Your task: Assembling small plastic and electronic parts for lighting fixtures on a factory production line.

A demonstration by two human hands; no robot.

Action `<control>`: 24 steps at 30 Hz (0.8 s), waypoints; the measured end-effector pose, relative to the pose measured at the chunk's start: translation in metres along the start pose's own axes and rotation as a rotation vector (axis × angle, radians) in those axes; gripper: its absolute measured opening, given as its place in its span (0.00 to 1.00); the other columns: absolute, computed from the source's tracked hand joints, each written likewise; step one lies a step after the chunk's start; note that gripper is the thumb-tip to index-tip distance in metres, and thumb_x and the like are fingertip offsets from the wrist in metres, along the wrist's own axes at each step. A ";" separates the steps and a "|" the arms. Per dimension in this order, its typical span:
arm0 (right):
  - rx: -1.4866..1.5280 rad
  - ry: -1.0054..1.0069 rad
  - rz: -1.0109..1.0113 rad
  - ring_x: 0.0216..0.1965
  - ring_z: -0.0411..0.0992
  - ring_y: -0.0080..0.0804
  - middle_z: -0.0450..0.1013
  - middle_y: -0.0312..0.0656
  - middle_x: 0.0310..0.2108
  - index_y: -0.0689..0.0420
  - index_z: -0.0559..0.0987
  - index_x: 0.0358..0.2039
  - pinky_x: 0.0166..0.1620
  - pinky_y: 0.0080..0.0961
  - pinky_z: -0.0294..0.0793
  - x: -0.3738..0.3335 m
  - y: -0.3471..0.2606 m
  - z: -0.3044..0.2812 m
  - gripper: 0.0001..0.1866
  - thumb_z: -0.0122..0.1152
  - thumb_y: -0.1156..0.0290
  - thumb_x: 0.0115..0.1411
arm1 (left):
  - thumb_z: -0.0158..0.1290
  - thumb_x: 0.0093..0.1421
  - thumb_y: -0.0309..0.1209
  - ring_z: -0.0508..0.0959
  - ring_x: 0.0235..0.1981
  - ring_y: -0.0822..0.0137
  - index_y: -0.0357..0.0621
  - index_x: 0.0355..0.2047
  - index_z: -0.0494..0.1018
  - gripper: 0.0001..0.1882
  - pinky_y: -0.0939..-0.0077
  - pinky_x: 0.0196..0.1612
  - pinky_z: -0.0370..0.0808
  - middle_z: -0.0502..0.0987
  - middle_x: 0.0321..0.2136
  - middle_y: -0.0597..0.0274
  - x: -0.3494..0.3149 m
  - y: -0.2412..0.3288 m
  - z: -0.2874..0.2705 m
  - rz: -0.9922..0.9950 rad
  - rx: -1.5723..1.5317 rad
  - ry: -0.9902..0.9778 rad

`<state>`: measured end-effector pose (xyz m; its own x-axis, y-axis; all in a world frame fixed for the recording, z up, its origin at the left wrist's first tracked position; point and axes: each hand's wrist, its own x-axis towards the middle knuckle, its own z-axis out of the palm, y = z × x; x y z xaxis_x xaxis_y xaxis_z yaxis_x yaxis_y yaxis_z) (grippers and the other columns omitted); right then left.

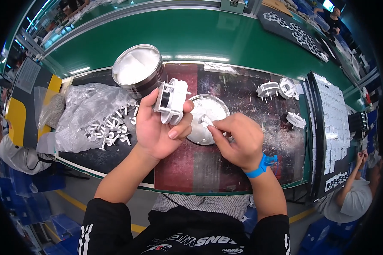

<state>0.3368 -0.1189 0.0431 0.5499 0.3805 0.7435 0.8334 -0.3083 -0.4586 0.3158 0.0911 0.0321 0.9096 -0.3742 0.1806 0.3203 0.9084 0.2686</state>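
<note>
My left hand is closed round a white plastic spool-like part with a black band inside and thin pins sticking out, raised above the bench. Between the thumb and fingers of my right hand is a small white plastic pin. The pin's far end is over a round metal lid smeared with white paste; whether it touches the paste I cannot tell. To the left, several loose white pins with round heads spill from a clear plastic bag.
Behind my left hand stands a metal tin of white paste. More white parts lie at the bench's right, beside an upright stack of dark boards. A green conveyor belt runs along the back. Another person sits at far right.
</note>
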 end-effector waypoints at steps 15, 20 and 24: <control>-0.021 0.005 -0.126 0.22 0.72 0.37 0.69 0.39 0.21 0.59 0.77 0.26 0.25 0.31 0.71 -0.002 -0.001 0.001 0.10 0.71 0.78 0.45 | 0.32 0.70 0.49 0.75 0.21 0.60 0.41 0.52 0.68 0.27 0.79 0.21 0.67 0.78 0.43 0.42 -0.002 -0.008 0.007 0.056 0.229 0.155; 0.018 0.023 -0.121 0.22 0.72 0.38 0.69 0.40 0.21 0.60 0.77 0.27 0.25 0.32 0.71 -0.002 -0.001 0.001 0.10 0.71 0.79 0.45 | 0.32 0.70 0.49 0.75 0.21 0.61 0.41 0.52 0.68 0.26 0.79 0.21 0.66 0.79 0.42 0.43 0.000 -0.009 0.010 0.064 0.250 0.167; 0.027 0.015 -0.120 0.22 0.72 0.39 0.69 0.41 0.21 0.60 0.77 0.27 0.25 0.32 0.71 -0.002 -0.001 0.001 0.10 0.71 0.79 0.45 | 0.32 0.70 0.49 0.75 0.21 0.61 0.42 0.52 0.68 0.26 0.79 0.21 0.66 0.79 0.42 0.43 0.001 -0.008 0.010 0.069 0.291 0.187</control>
<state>0.3352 -0.1187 0.0415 0.4454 0.3997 0.8011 0.8945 -0.2378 -0.3787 0.3113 0.0813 0.0394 0.9679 -0.2486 0.0381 0.1923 0.8292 0.5249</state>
